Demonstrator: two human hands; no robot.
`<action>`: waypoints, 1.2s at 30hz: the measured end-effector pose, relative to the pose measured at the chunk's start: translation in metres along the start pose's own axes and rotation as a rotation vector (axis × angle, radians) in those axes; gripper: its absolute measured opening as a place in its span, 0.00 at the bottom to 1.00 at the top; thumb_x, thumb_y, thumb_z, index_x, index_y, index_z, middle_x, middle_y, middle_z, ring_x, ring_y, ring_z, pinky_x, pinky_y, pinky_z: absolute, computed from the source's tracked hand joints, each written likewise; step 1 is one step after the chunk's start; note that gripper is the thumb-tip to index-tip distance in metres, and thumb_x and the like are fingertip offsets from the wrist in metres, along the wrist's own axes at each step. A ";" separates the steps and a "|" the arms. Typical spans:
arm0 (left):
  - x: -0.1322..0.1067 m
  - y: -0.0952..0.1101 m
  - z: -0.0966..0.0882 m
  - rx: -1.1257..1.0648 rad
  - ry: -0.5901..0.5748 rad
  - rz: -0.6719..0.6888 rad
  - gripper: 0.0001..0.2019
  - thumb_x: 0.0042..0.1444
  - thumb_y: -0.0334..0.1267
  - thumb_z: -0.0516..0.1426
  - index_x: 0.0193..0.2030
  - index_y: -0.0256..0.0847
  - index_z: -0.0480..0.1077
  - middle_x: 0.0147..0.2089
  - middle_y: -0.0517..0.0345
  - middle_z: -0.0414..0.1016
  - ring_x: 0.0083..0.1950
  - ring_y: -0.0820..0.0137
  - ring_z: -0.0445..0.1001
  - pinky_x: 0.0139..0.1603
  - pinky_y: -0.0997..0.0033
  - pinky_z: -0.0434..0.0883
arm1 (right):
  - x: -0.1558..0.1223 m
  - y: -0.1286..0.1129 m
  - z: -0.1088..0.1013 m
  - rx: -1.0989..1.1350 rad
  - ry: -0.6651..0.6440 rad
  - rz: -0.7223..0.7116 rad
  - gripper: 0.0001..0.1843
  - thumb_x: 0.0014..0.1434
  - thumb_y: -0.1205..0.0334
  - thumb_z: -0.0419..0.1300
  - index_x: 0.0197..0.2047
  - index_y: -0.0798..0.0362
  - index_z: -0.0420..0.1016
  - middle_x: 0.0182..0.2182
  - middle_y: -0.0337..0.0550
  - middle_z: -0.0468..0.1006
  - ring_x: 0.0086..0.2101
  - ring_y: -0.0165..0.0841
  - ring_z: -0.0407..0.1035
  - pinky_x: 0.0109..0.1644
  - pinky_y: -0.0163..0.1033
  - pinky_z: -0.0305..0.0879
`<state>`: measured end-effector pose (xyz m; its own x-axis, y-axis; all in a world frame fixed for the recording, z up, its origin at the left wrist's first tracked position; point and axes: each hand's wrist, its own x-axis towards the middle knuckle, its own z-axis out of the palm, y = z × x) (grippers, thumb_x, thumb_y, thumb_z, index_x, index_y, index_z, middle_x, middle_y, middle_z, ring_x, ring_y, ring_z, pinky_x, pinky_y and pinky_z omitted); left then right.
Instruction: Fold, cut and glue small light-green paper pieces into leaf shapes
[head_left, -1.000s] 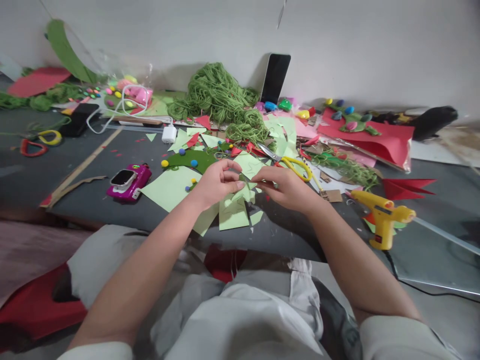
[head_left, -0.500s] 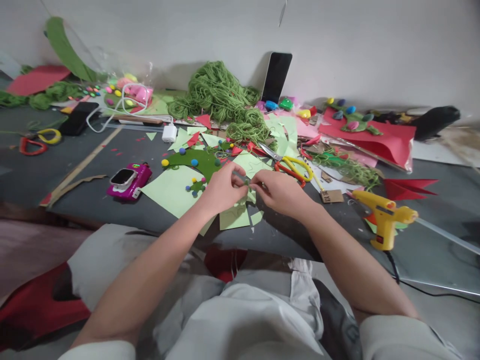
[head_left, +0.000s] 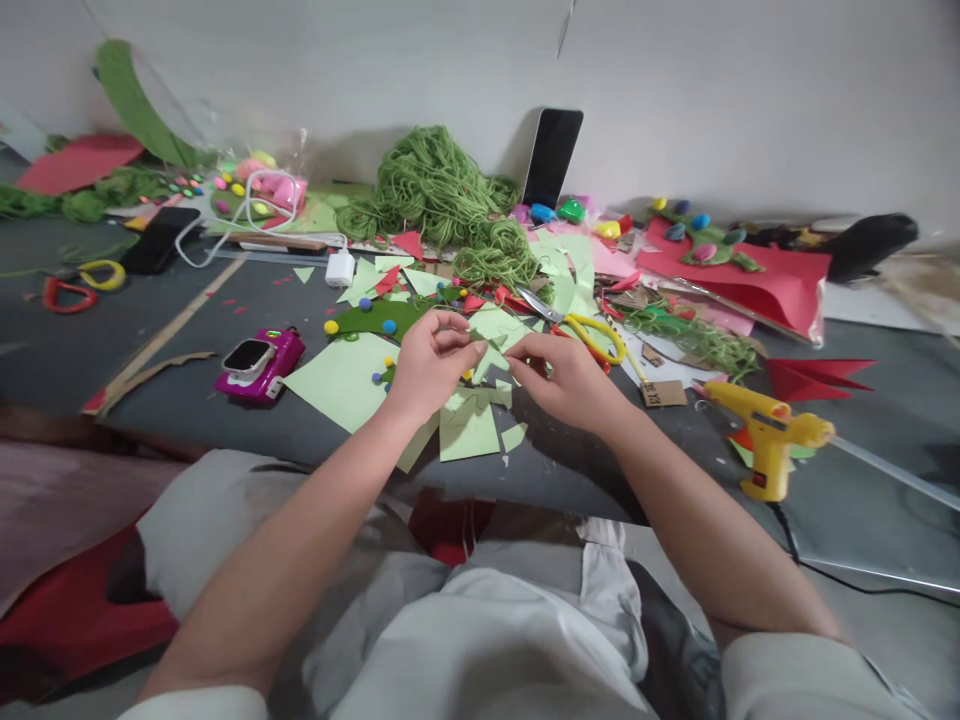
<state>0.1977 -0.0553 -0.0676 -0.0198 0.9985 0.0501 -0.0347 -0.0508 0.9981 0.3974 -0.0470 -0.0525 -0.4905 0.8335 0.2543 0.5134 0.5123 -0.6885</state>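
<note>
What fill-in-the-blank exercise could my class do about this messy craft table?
1. The small paper piece pinched between the fingers of the left hand and the right hand is light ____.
2. The plastic hot glue gun, standing to the right of the right hand, has a ____ body.
3. The dark flat smartphone leans against the ____.

Missing words: green; yellow; wall.

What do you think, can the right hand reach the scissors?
Probably yes. The scissors lie just past the right hand, nothing over them, though that hand is pinching a green paper now.
</note>
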 end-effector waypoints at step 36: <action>0.001 -0.010 0.004 0.110 0.002 -0.112 0.18 0.48 0.38 0.69 0.42 0.42 0.66 0.29 0.61 0.75 0.30 0.71 0.74 0.32 0.70 0.68 | -0.001 0.004 0.000 -0.112 0.019 -0.065 0.08 0.66 0.63 0.58 0.37 0.53 0.77 0.33 0.46 0.80 0.32 0.35 0.70 0.35 0.39 0.59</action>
<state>0.2017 -0.0542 -0.0771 -0.0242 0.9978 -0.0620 0.0731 0.0636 0.9953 0.3999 -0.0453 -0.0560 -0.5130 0.8007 0.3095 0.5567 0.5848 -0.5900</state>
